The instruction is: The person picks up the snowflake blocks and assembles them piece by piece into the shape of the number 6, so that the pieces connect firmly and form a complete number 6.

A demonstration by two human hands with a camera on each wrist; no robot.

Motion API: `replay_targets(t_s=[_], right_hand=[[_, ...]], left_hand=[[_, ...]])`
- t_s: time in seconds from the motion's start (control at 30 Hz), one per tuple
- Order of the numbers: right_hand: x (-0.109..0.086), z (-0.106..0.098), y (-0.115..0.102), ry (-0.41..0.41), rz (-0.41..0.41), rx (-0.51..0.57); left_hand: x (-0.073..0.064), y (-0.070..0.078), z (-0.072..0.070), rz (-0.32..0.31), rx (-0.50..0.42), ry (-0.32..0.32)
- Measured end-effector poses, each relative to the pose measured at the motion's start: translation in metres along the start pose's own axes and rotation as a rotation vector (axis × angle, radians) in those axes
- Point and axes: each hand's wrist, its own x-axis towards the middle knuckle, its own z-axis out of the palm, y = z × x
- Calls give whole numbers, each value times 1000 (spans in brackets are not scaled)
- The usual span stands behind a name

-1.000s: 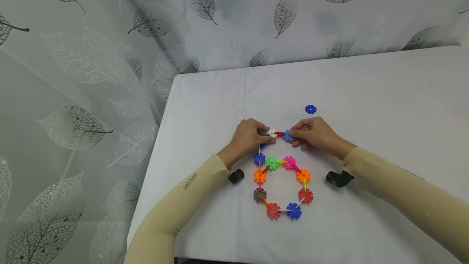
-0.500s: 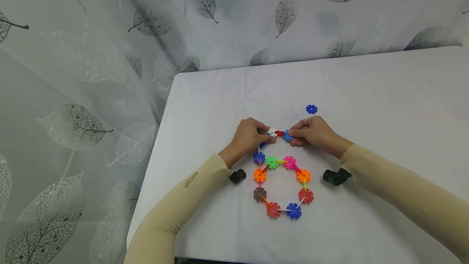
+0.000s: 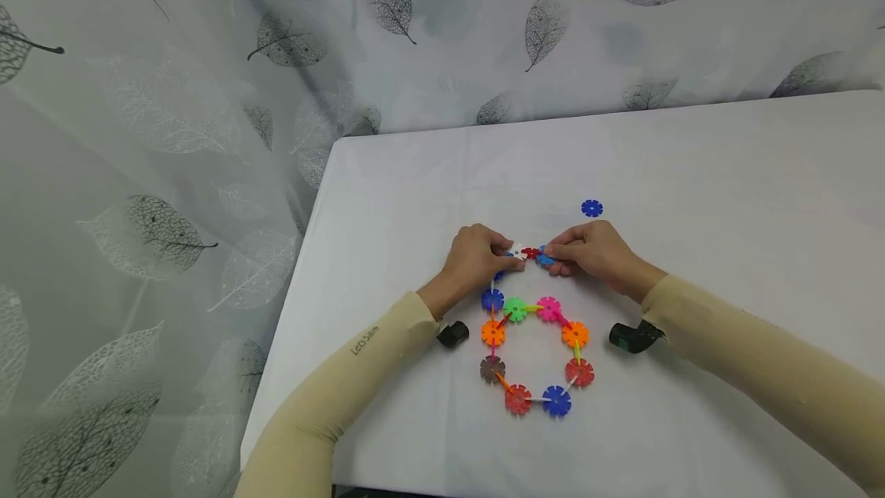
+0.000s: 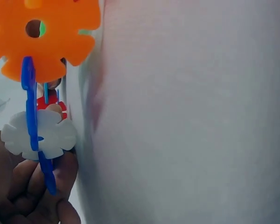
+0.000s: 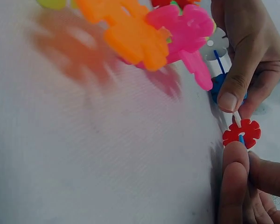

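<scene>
Notched plastic snowflake discs are slotted together into a chain on the table. My left hand (image 3: 475, 256) pinches the chain's upper part, beside a white disc (image 3: 518, 252). In the right wrist view, its thumb presses on a blue disc (image 5: 217, 86). A red disc (image 5: 252, 133) joins on between the two hands. On the far side of it, my right hand (image 3: 591, 250) pinches a light blue disc (image 3: 545, 257), which its fingers mostly cover. Below the hands, the chain runs down through a dark blue disc (image 3: 492, 299) into a closed ring of coloured discs, including a green one (image 3: 515, 310).
A loose dark blue disc (image 3: 591, 208) lies on the white tablecloth (image 3: 387, 198) beyond my right hand. A black wrist camera (image 3: 453, 334) sits below the left wrist, another black camera (image 3: 634, 336) below the right. A leaf-patterned curtain (image 3: 442, 37) hangs behind the table.
The light blue disc in my right fingers has tilted slightly, beside the red disc. Both hands keep their grips in nearly the same place; the whole view has shifted a little.
</scene>
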Motion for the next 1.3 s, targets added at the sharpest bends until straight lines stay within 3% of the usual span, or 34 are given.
replay_targets(t_s=[0.2, 0.5, 0.67, 0.83, 1.0, 1.3], right_hand=[[-3, -3, 3, 0, -37, 6], [-6, -15, 3, 19, -55, -83], [-9, -31, 1, 96, -106, -120], [-12, -46, -3, 171, -220, -154], [-15, -59, -11, 249, -313, -254], [-5, -77, -15, 348, -299, -330]], left_hand=[[1, -2, 0, -3, 2, -23], [0, -1, -1, 0, -12, -24], [0, -1, 0, -6, -11, -24], [1, -1, 1, -20, -9, -25], [1, 0, 1, -24, -11, -25], [0, 1, 2, -18, -9, -22]])
